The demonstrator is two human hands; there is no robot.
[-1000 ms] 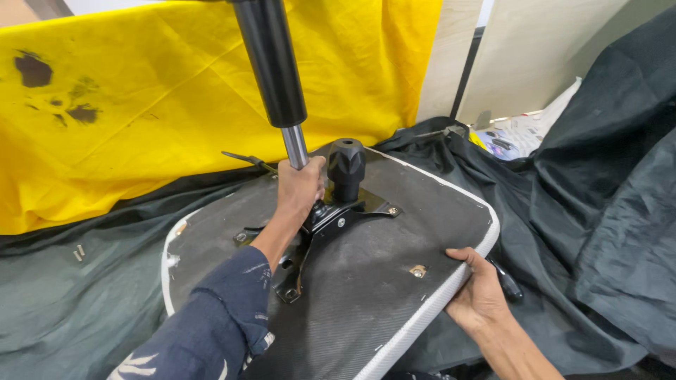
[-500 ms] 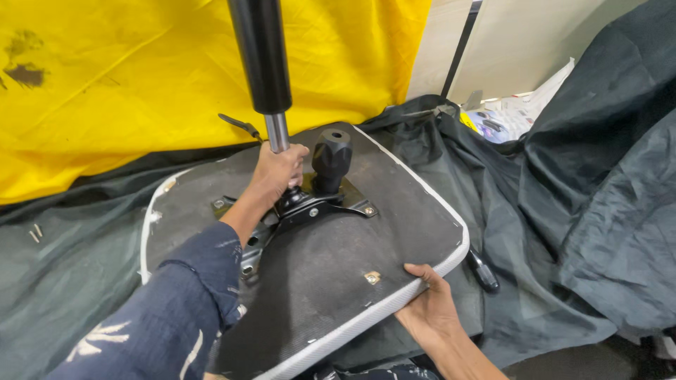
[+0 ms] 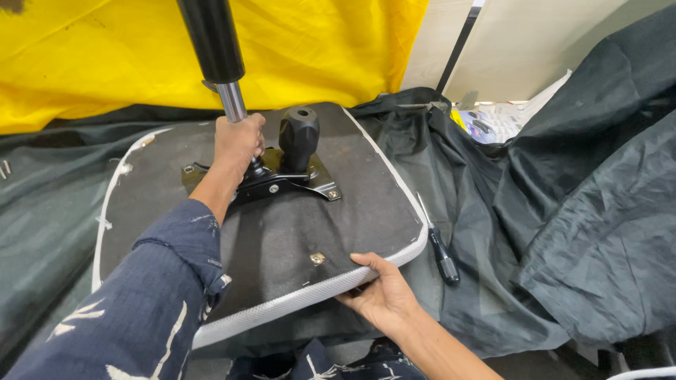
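Note:
An upturned office chair seat (image 3: 282, 246) lies on dark cloth, its black underside up and a white mesh rim around it. A black metal mechanism plate (image 3: 282, 181) with a round black knob (image 3: 299, 134) is bolted near its far middle. A gas lift cylinder (image 3: 211, 42), black above and chrome below, stands up from the plate. My left hand (image 3: 238, 141) is closed around the chrome rod just above the plate. My right hand (image 3: 384, 295) grips the seat's near right edge from below.
A black-handled screwdriver (image 3: 440, 250) lies on the dark cloth (image 3: 563, 232) right of the seat. Yellow cloth (image 3: 91, 63) hangs behind. Papers and small items (image 3: 493, 123) sit at the back right by a pale wall panel.
The view has shifted, so the seat sits lower and more central. My right hand has slid left along the seat's near edge. My left hand has kept its hold on the rod.

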